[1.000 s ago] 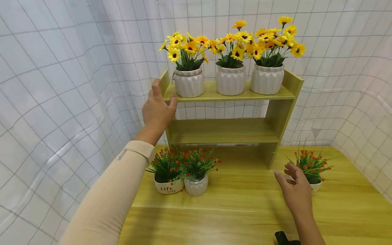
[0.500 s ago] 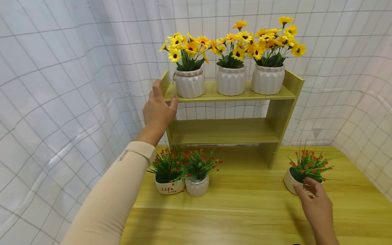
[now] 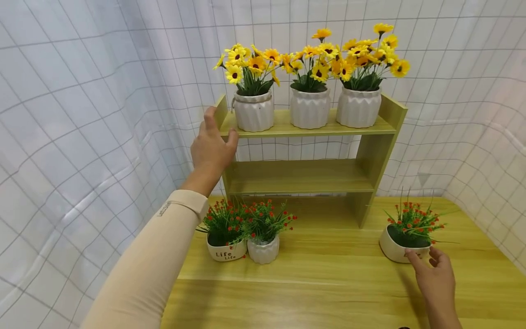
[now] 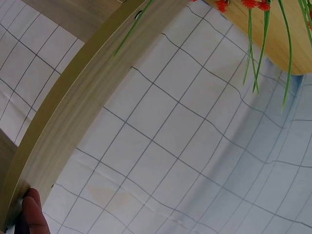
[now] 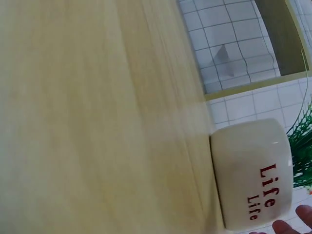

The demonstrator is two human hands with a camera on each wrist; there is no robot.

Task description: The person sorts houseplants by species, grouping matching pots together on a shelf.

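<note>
At the upper left corner of a wooden shelf (image 3: 300,176) my left hand (image 3: 211,148) grips the side panel, thumb at the front edge of the top board and fingers along the outer side. In the left wrist view, a fingertip (image 4: 33,212) lies against that panel (image 4: 73,112). My right hand (image 3: 436,276) is at the front right of an oval white planter (image 3: 392,249) with red-flowered greenery, its fingers loosely bent. The right wrist view shows the planter's "Life" lettering, with fingertips (image 5: 285,227) right by its end and rim.
Three white fluted pots (image 3: 254,114) with yellow flowers stand on the top board. At the left front of the shelf, another "Life" planter (image 3: 223,252) and a small white pot (image 3: 264,251), both red-flowered, sit on the wooden table (image 3: 312,292). Gridded white curtains (image 3: 82,114) surround the table.
My right hand has moved right and down around the front of the oval planter, uncovering it, and its fingers have come close to the planter's right end. The left hand has stayed put.
</note>
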